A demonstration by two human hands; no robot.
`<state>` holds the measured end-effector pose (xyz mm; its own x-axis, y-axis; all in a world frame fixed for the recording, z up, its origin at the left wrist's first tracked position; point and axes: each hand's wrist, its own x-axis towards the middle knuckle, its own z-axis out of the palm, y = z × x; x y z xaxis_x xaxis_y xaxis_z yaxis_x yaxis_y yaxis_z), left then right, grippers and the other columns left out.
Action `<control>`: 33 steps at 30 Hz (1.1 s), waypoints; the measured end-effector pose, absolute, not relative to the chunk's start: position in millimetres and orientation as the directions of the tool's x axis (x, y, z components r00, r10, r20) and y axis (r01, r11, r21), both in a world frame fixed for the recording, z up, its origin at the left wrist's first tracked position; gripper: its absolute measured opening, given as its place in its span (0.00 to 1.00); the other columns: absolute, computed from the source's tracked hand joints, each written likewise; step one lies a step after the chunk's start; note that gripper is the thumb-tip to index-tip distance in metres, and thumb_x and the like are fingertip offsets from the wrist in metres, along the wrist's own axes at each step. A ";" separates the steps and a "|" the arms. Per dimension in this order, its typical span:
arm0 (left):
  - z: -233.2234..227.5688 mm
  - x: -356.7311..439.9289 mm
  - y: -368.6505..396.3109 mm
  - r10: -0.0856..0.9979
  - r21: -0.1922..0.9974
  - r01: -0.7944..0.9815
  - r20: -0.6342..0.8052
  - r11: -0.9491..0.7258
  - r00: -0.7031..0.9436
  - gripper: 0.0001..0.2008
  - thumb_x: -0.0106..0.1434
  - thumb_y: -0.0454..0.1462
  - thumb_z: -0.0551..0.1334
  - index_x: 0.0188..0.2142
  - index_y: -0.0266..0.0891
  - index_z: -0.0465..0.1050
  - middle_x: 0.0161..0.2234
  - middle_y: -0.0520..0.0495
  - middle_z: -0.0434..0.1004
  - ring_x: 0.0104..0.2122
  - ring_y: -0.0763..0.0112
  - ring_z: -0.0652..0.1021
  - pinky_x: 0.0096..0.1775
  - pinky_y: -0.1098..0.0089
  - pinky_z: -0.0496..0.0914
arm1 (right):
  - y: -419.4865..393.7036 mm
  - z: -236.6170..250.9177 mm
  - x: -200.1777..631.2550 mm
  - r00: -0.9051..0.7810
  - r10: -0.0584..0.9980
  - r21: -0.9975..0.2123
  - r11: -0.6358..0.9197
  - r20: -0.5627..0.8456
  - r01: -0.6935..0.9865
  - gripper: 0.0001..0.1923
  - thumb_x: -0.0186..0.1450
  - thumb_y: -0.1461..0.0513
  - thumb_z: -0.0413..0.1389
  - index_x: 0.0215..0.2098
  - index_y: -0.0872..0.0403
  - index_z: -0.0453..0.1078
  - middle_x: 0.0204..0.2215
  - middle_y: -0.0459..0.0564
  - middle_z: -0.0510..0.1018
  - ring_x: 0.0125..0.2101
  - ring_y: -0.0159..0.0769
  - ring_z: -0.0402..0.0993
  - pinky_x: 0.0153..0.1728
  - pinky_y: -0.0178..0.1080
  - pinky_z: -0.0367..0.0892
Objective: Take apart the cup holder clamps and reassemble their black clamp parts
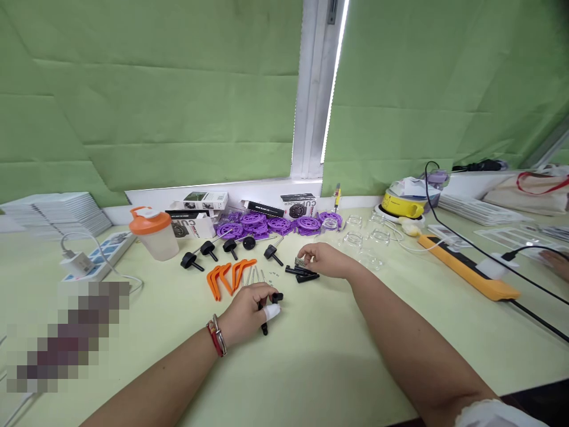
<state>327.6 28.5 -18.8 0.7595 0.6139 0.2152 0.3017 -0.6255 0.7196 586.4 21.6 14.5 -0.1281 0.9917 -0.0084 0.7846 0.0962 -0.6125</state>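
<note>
Lying paper: a thick pile of thin, flat white sheets [91,213] at ten o'clock from the left hand [249,313].
Socket bar: a long, smooth white plastic power strip [114,249], half past nine.
Tumbler: a frosted, tapering translucent cup with a glossy orange lid [153,234], ten o'clock.
Carton: printed white-and-black cardboard, sharp-cornered [202,228], eleven o'clock.
Knobs: smooth black round-headed parts with straight stems [207,249], arcing from ten to one o'clock.
Orange arms: bent, slender orange plastic pieces [213,281], eleven o'clock, beside slim metal pins [249,276].
Left grip: thumb, wrapped in soft white tape, and fingers pinch a glossy black curved plastic piece [278,297] at the dial's centre; a black rod end [265,328] shows beneath.
Purple heap: openwork, spoked purple plastic discs [253,218], between twelve and one.
Right reach: the right hand [326,260] curls its fingers narrowly at a bright coiled metal spring [299,261], two o'clock; whether it grips the spring, I cannot tell. Smooth black cylindrical tubes [306,277] lie just below.
Rings: see-through, thin-walled round pieces [353,239], two o'clock.
Pot: a rounded, shiny yellow vessel with handle [400,205], also two.
Orange bar: a long dark-topped, orange-sided power strip [493,287], nearly three.
Bag: creased cream cloth with red strap [520,193], half past two.
</note>
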 end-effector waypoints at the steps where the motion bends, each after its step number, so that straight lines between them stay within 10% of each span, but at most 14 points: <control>1: -18.7 327.7 28.6 0.614 0.720 0.301 0.216 -0.625 0.759 0.08 0.60 0.40 0.58 0.35 0.39 0.73 0.28 0.51 0.66 0.27 0.73 0.67 0.30 0.73 0.63 | 20.3 15.9 583.3 -0.163 0.987 -0.741 0.100 -0.012 0.664 0.19 0.55 0.68 0.54 0.45 0.53 0.68 0.33 0.48 0.75 0.28 0.29 0.68 0.26 0.30 0.61; 9: -17.7 328.4 29.0 0.614 0.724 0.297 0.217 -0.623 0.759 0.07 0.59 0.39 0.59 0.34 0.38 0.72 0.27 0.51 0.66 0.27 0.74 0.66 0.29 0.74 0.62 | 7.8 23.8 555.2 -0.291 0.957 -0.986 0.053 0.004 0.160 0.14 0.53 0.62 0.59 0.38 0.56 0.68 0.27 0.45 0.71 0.21 0.24 0.60 0.19 0.28 0.55; 33: -19.1 327.5 29.5 0.618 0.707 0.309 0.227 -0.636 0.752 0.07 0.59 0.38 0.58 0.27 0.37 0.66 0.24 0.54 0.60 0.25 0.76 0.63 0.27 0.74 0.59 | -4.6 15.1 517.8 -0.274 0.946 -0.918 0.257 0.175 0.303 0.09 0.54 0.62 0.59 0.31 0.55 0.65 0.20 0.39 0.64 0.19 0.23 0.54 0.20 0.29 0.52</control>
